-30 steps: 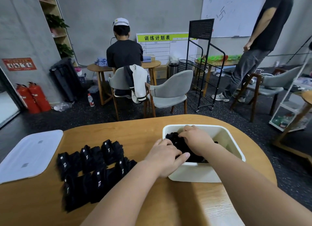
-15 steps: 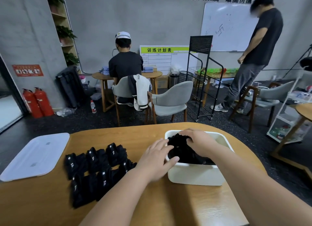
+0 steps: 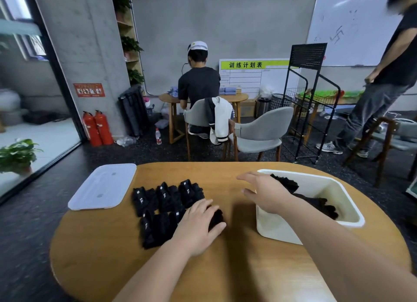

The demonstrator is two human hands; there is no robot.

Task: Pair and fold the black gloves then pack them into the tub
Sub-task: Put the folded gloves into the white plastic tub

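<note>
Folded black glove pairs (image 3: 168,196) lie in two rows on the round wooden table (image 3: 237,270), left of centre. My left hand (image 3: 196,227) lies over the right-most pair of the near row (image 3: 216,218), fingers on top and thumb curled round its near side. A white tub (image 3: 345,190) stands on the right of the table with several black gloves (image 3: 316,203) inside. My right hand (image 3: 265,193) hovers at the tub's left rim, fingers spread and holding nothing.
The tub's white lid (image 3: 103,188) lies flat at the table's far left edge. Beyond the table stand grey chairs (image 3: 259,134) and a black wire rack (image 3: 311,103). One person sits with their back turned; another stands at the far right.
My left hand moved left from the tub's edge onto the near row of folded gloves. My right hand came up out of the tub to its left rim. The view swung left.
</note>
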